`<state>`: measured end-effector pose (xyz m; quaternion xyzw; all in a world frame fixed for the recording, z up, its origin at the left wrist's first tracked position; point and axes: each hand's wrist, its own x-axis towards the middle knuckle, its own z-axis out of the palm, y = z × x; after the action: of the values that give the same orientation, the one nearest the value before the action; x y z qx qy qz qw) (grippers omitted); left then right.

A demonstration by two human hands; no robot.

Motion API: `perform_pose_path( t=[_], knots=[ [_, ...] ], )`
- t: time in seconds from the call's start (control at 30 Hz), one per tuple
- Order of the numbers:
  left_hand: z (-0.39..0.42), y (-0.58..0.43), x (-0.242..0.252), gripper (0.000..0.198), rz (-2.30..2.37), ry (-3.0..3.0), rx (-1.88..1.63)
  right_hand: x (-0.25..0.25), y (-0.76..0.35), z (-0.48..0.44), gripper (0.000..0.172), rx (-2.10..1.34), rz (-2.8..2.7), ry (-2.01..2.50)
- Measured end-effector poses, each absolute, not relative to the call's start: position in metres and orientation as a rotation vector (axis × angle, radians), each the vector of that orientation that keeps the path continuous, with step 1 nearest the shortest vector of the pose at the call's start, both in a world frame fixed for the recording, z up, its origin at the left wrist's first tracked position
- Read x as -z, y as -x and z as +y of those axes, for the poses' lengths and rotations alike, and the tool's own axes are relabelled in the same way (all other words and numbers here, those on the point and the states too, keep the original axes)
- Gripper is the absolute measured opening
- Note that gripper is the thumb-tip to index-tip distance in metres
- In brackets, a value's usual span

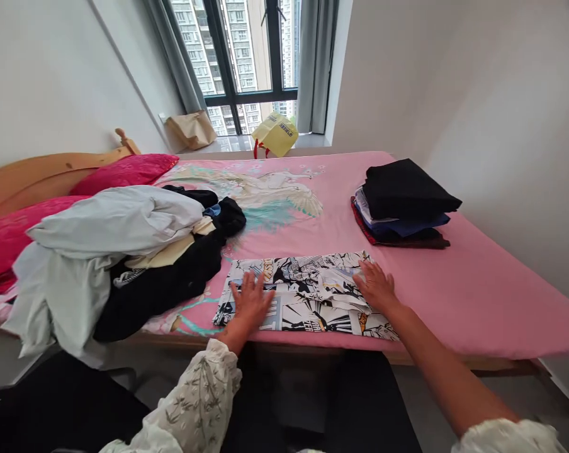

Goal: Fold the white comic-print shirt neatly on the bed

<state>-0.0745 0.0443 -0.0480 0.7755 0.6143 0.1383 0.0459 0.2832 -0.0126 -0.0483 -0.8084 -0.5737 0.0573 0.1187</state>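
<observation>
A black-and-white garment with comic-style print (308, 296) lies folded into a long flat rectangle at the near edge of the pink bed (492, 296). My left hand (251, 302) rests on its left part, fingers spread. On its right end lies my right hand (376, 286), palm down with the fingers apart. Neither hand grips anything. To the left is a loose heap of white, black and cream clothes (124, 226). Folded clothes form a stack (402, 201) at the right, with a black piece on top.
Bright pink pillows (128, 171) lie by the wooden headboard (53, 168) at the left. A yellow bag (276, 133) and a brown paper bag (191, 129) sit by the window. A black chair (62, 402) stands at the lower left.
</observation>
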Motion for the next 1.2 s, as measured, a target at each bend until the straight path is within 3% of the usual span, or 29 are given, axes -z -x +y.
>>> perform_pose_path(
  t=[0.1, 0.23, 0.37, 0.63, 0.83, 1.2],
  knots=[
    [0.063, 0.134, 0.034, 0.065, 2.195, -2.019, -0.33, 0.058, -0.297, -0.048, 0.057, 0.06, -1.572, 2.232],
    [0.083, 0.166, 0.024, 0.074, 2.223, -1.827, -0.229, 0.079, -0.332, -0.088, 0.055, 0.265, -1.323, 2.243],
    [0.089, 0.159, 0.028, 0.076, 2.242, -1.753, -0.191, 0.088, -0.349, -0.104, 0.052, 0.315, -1.163, 2.337],
    [0.065, 0.157, 0.03, 0.056, 2.14, -2.032, -0.336, 0.097, -0.341, -0.106, 0.04, 0.391, -1.12, 2.321],
    [0.039, 0.157, 0.044, 0.07, 1.827, -2.27, -0.19, 0.103, -0.346, -0.106, 0.039, 0.481, -1.142, 2.275],
    [0.082, 0.161, 0.031, 0.071, 2.298, -1.764, -0.135, 0.108, -0.346, -0.105, 0.037, 0.535, -1.149, 2.23]
  ],
)
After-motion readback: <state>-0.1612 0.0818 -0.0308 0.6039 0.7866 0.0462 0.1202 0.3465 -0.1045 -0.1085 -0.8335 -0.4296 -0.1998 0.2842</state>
